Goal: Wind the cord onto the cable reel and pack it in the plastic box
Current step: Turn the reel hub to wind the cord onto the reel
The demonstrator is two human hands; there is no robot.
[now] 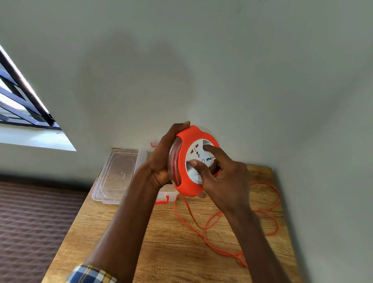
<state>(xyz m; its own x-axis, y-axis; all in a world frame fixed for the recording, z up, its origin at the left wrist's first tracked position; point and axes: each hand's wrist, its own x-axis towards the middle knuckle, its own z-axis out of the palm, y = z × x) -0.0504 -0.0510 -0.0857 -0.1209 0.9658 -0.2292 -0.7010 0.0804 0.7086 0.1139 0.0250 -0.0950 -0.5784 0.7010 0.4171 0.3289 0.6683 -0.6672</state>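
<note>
Cable reel [188, 162] held up in air over far end of wooden table [169, 242], socket face tilted toward camera, axle running near-far. Left hand [162, 159] clamped on orange rim; right hand [219, 174] fingers pressed on white hub. Rigid plastic, prob. light; grip rim. Cord [261, 213] limp, loose loops on table right. Plastic box [116, 177] open, left.
</note>
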